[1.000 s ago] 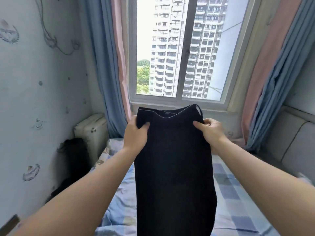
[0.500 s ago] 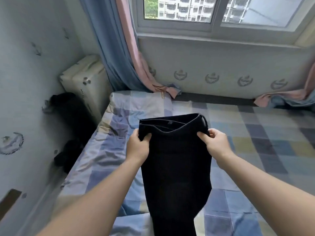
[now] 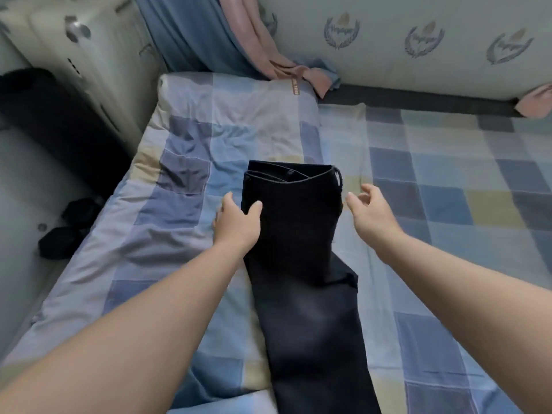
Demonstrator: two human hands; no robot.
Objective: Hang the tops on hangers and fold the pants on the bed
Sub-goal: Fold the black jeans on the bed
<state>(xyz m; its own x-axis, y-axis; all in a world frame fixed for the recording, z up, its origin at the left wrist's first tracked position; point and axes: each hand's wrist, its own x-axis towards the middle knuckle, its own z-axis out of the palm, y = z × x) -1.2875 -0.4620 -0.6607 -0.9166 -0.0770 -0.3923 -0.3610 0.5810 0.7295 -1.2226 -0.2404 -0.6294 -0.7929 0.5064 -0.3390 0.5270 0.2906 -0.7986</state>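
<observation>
Checked, wrinkled cotton bed (image 3: 448, 186) carries flat dark denim pants (image 3: 298, 249), left hand (image 3: 237, 222) gripping the waist edge, right hand (image 3: 372, 213) spread, apart.

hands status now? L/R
Left hand: thumb over the edge of the black pants, holding them.
Right hand: open, empty, beside the pants.

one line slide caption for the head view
Black pants laid on the checked bed, left hand at the waist, right hand open beside.
</observation>
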